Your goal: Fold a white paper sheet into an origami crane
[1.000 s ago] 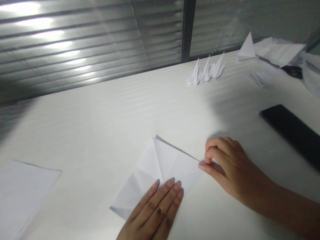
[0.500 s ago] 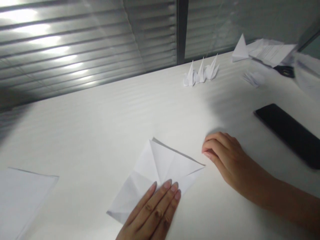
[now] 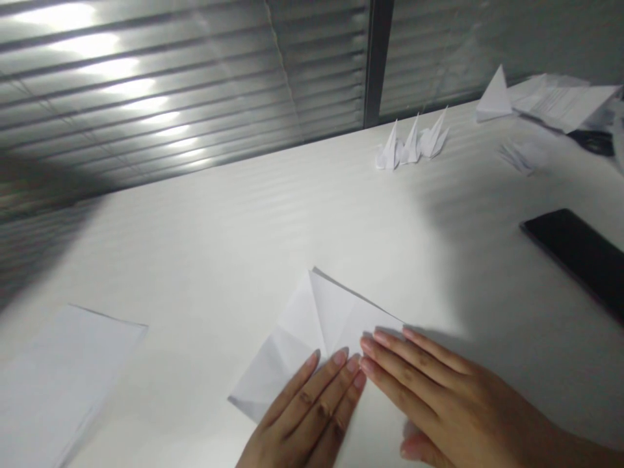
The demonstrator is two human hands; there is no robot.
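A creased white paper point(image 3: 297, 325) lies on the white table, its top corner pointing away from me. My left hand point(image 3: 314, 413) rests flat on its lower part, fingers stretched out side by side. Over the paper's right corner lies my right hand point(image 3: 433, 390), also flat with extended fingers, its fingertips close to those of my left hand. The two hands hide the paper's near and right parts.
White sheets point(image 3: 63, 383) lie at the left. Three folded paper figures point(image 3: 412, 146) stand near the window blinds point(image 3: 195, 78). A black phone point(image 3: 580, 253) is at the right, with loose papers point(image 3: 560, 104) behind it.
My right hand has moved left and down onto the paper, and its curled fingers have straightened. My left hand stays on the paper. The view has shifted slightly left.
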